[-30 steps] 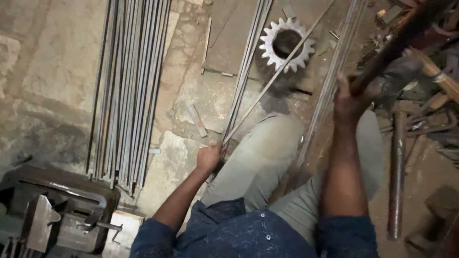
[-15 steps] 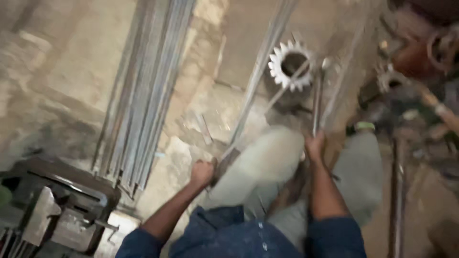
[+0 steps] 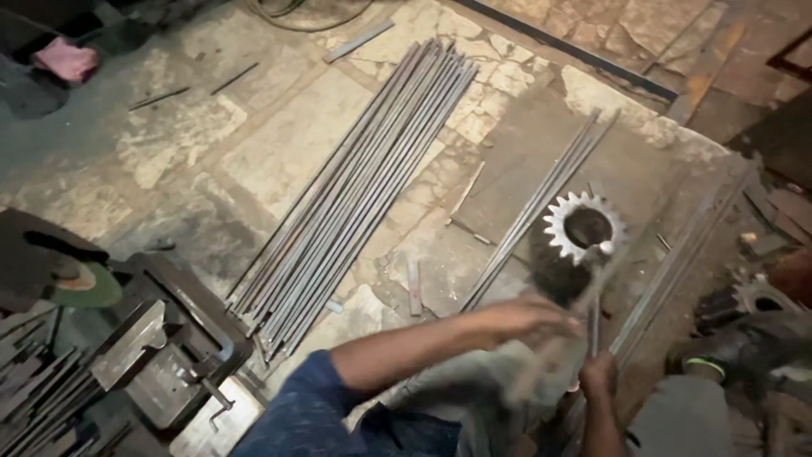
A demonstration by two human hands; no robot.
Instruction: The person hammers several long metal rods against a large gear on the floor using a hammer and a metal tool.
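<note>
A toothed steel gear wheel (image 3: pixel 584 227) with a dark round bore lies flat on the stone floor right of the frame's centre, just above both hands. The right hand (image 3: pixel 599 374), low in the frame and right of centre, is closed in a fist around a thin metal rod (image 3: pixel 595 317) that stands nearly upright in the picture, its upper end reaching to the lower rim of the gear. The left hand (image 3: pixel 526 317) stretches in from the lower middle on a bare forearm with a blue sleeve; it is smeared with motion, its fingers look curled together near the rod, but whether it grips anything cannot be told. A second, pale blurred streak runs down and left from the gear under this hand. Left of the gear, a small set of long thin bars (image 3: pixel 541 207) lies slanted, touching the gear's left edge, and a much wider bundle of grey steel rods (image 3: pixel 364 186) slants across the middle of the frame, well apart from the hands. A dark metal bench vice (image 3: pixel 161 347) sits at lower left. The floor (image 3: pixel 279 144) is cracked, patchy stone.
</note>
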